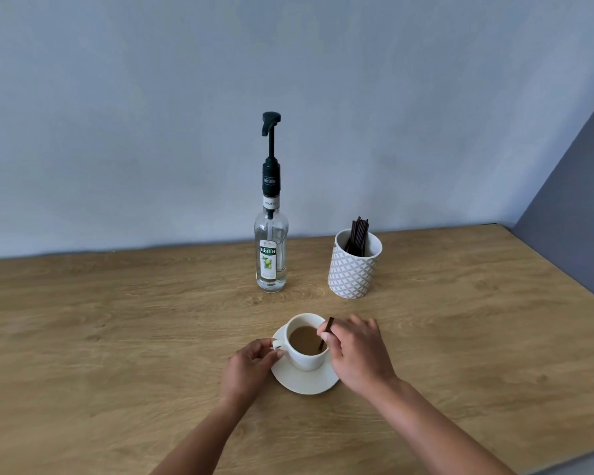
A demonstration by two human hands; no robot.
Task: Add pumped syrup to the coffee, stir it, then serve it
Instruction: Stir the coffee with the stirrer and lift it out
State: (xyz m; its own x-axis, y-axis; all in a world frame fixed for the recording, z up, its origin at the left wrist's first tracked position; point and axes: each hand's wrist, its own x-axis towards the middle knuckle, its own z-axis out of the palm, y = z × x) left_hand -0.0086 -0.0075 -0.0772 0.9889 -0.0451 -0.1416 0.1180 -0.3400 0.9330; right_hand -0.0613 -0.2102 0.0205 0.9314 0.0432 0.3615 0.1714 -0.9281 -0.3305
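A white cup [306,361] of milky coffee stands on a white saucer [302,383] near the middle of the wooden table. My left hand [249,368] pinches the cup's handle on its left side. My right hand [355,354] holds a dark stir stick [325,334] whose lower end dips into the coffee. Behind the cup stands a clear syrup bottle [271,255] with a dark pump [271,125] on top, its spout pointing left.
A patterned white holder [354,272] with several dark stir sticks stands right of the bottle. The wooden table [117,337] runs to a blue wall at the back; its right edge meets a grey wall.
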